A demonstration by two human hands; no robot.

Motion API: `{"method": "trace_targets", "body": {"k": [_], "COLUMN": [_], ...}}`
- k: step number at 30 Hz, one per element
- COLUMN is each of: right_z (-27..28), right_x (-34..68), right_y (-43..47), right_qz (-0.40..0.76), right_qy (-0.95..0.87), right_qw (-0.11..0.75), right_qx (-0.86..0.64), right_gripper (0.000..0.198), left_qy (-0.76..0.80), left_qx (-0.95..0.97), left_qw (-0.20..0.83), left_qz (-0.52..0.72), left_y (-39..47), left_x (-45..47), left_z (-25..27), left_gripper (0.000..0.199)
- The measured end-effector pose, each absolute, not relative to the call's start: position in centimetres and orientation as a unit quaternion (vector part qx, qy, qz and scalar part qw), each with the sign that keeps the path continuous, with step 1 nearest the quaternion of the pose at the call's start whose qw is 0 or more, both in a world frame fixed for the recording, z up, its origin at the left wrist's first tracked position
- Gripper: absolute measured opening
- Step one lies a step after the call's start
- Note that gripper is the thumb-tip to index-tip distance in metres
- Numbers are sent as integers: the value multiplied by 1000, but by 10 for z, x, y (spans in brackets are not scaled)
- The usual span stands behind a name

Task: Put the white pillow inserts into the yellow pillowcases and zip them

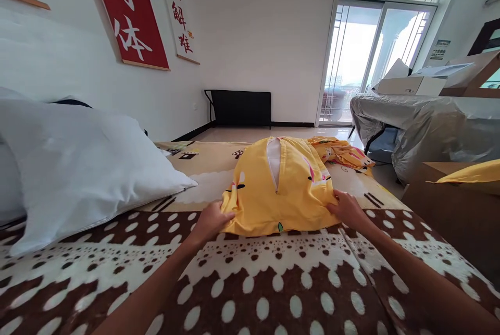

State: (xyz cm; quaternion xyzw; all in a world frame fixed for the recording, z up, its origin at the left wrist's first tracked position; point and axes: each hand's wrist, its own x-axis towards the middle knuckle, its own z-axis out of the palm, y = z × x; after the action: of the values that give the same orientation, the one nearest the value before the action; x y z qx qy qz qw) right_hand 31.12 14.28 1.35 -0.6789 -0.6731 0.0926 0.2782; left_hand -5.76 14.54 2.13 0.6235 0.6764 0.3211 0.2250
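Observation:
A yellow pillowcase (253, 205) with a printed cartoon pattern lies in front of me on the patterned blanket (261, 283). It bulges over something white, which shows through a partly open zipper slit (274, 160) on top. My left hand (213, 219) is closed on the near left corner of the pillowcase. At the near right corner, my right hand (348, 210) pinches the fabric between thumb and fingers. Behind the pillowcase's right side lies a crumpled piece of yellow printed cloth (344, 152).
White pillows (89, 163) are piled at the left. A cardboard box (441, 205) with yellow cloth (472, 172) on it stands at the right. Beyond it is a plastic-covered table (414, 116) carrying boxes. A black folded frame (242, 108) leans against the far wall.

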Motion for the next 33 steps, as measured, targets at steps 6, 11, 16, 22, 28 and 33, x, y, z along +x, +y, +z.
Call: {"method": "trace_targets", "body": {"k": [6,11,16,22,28,33], "right_z": [50,61,44,20,26,28], "right_x": [260,215,193,193,191,190], "right_y": [162,194,216,218,215,214], "right_qz": [24,148,239,433,469,499], "right_qy": [-682,-666,-640,-570,-555,-535], "right_qw": [338,467,525,556,549,547], "right_qx": [-648,-562,-507,-422,-413,-407], "right_gripper": [9,12,18,21,21,24], "left_qy": [611,552,493,448,434,452], "left_qx": [635,652,662,666,634,624], "left_qw": [234,226,251,339,399,384], "left_qz": [410,468,507,491,500,509], "left_y": [169,196,214,213,209,210], "left_x": [-8,40,57,48,48,53], "left_z": [57,72,66,51,46,33], "left_gripper": [29,22,25,26,19,16]}}
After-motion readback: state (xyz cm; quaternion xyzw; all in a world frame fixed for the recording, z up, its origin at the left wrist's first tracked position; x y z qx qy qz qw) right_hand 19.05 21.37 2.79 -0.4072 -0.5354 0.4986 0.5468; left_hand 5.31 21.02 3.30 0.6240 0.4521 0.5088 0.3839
